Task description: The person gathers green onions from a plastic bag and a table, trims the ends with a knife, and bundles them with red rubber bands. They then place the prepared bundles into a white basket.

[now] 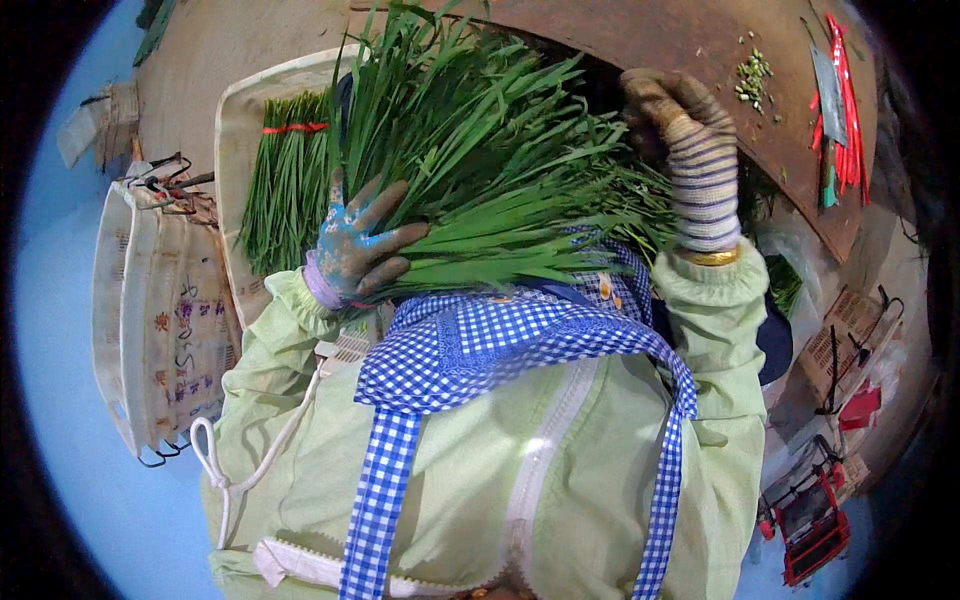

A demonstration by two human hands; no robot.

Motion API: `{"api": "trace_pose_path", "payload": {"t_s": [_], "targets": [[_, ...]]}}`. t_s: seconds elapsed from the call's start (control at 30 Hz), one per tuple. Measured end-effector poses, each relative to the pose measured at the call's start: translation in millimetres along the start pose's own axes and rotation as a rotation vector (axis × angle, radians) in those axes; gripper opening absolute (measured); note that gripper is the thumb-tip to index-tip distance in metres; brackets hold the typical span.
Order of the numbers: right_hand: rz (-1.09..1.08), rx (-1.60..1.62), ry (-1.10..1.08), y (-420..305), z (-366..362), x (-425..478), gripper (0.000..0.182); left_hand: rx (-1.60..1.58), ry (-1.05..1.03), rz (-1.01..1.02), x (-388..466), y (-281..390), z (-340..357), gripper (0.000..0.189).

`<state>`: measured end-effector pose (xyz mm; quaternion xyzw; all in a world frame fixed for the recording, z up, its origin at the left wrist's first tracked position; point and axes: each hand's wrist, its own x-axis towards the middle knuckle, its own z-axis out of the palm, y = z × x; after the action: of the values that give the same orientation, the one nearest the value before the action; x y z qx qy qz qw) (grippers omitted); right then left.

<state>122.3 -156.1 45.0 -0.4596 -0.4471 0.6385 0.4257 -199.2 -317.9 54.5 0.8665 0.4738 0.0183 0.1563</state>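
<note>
A large loose heap of long flat green leaves, apparently garlic chives (480,142), lies across the front of my body. My left hand (364,240), in a dirty blue patterned glove, rests against the heap's left side with its fingers spread apart. My right hand (671,97), in a soiled knit glove with a striped cuff, is at the right end of the heap beside the table edge. Its fingers are bent, and what lies under them is hidden. Left of the heap, a bundle of chives (289,184) tied with a red band lies in a white plastic basket (229,150).
On the brown tabletop (795,176) are a knife (829,97) with a green handle, red strips (851,112) and cut stem pieces (753,79). Stacked white baskets (161,322) stand at left. A clear plastic bag (802,255) and a red-framed item (817,536) are at right.
</note>
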Motion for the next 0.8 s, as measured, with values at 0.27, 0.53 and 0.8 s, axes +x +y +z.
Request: {"api": "trace_pose_path", "payload": {"t_s": [0.27, 0.53, 0.8], "targets": [[-0.673, -1.026, -0.341, 0, 46, -7, 0.022, -0.031, 0.030, -0.007, -1, 2, 4, 0.041], [0.169, -0.148, -0.160, 25, 31, -4, 0.015, 0.006, 0.011, 0.030, 0, 0, 4, 0.041], [-0.728, -1.246, -0.077, -12, 5, -6, 0.019, -0.041, 0.008, 0.053, -1, -4, 5, 0.041]]}}
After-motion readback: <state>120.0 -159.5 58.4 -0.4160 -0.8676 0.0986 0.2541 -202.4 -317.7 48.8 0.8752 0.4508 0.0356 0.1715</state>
